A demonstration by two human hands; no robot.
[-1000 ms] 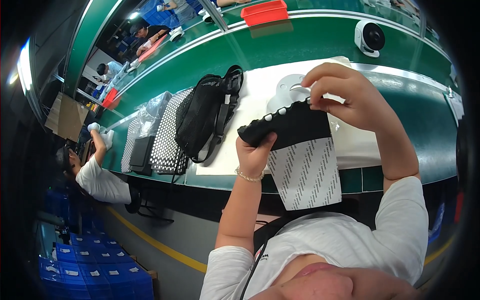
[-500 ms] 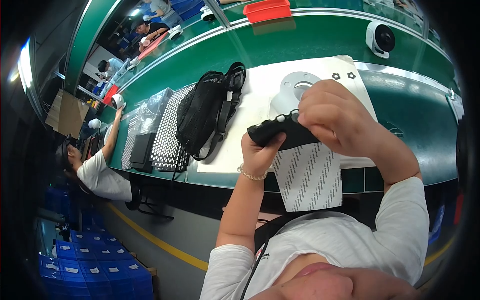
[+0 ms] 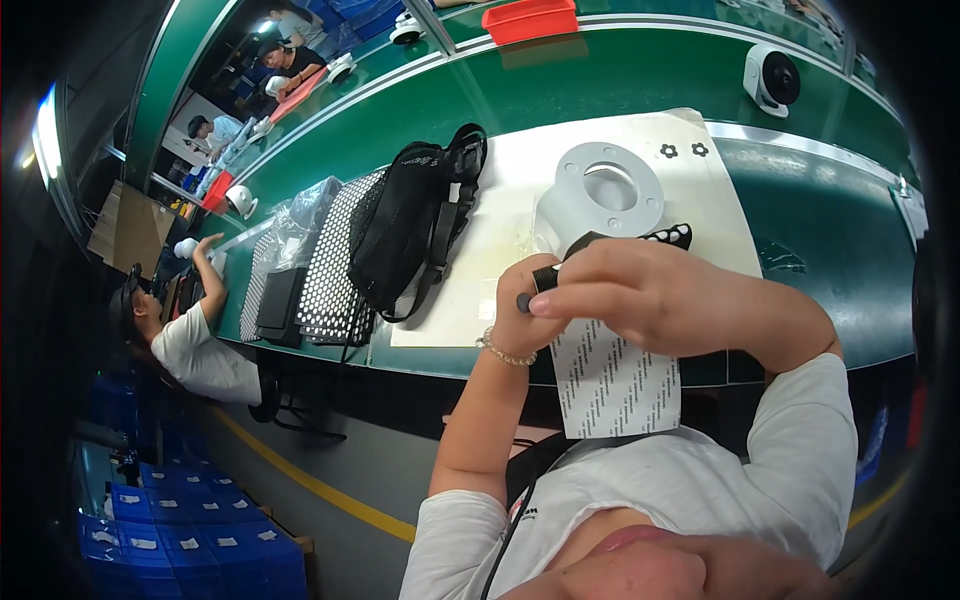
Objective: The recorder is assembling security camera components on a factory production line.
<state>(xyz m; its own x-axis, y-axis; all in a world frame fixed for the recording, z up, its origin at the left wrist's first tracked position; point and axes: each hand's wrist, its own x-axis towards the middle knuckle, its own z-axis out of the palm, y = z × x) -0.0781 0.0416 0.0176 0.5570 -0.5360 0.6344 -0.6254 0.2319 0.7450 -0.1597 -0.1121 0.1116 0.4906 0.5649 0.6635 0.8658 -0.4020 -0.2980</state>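
Note:
My left hand [image 3: 518, 290], a beaded bracelet on its wrist, grips a black sheet [image 3: 548, 277] with round holes along its edge. Its printed white backing paper [image 3: 620, 380] hangs below, over the bench's near edge. Crossing in front of the sheet, my right hand [image 3: 640, 290] has its fingers bent together, with a small dark round pad [image 3: 525, 303] at the fingertips, beside my left hand. Much of the sheet is hidden behind my right hand. Just beyond both hands stands a white plastic housing [image 3: 560, 215] with a ring-shaped flange, on a pale mat [image 3: 700, 215].
Left of the mat's middle lies a black mesh bag [image 3: 405, 230] with straps. Beside it are white-dotted sheets [image 3: 335, 260], a black box [image 3: 285, 305] and clear plastic bags [image 3: 305, 215]. A white camera [image 3: 770, 80] and red bin [image 3: 530, 20] stand farther back. A co-worker [image 3: 205, 345] sits at left.
My right hand has moved left and down across the sheet, the dark pad now at its fingertips. The white housing is more exposed. The co-worker's hand has moved off a white camera.

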